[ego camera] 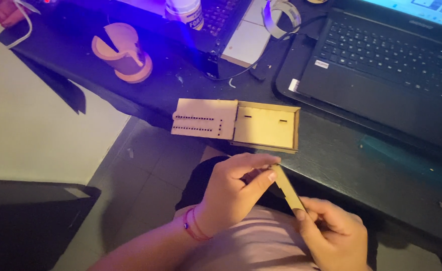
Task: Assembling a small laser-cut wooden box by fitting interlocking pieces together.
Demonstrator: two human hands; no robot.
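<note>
Gripping a thin wooden strip [287,188] between both hands, left hand [233,193] above right hand [334,233]

The laptop [381,65] runs off the top and right edges.

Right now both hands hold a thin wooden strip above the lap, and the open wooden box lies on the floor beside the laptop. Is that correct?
Not quite. The head view shows the open wooden box lying on the dark desk, at its edge, not on the floor. The rest holds: left hand and right hand hold the thin wooden strip, laptop nearby.
</note>
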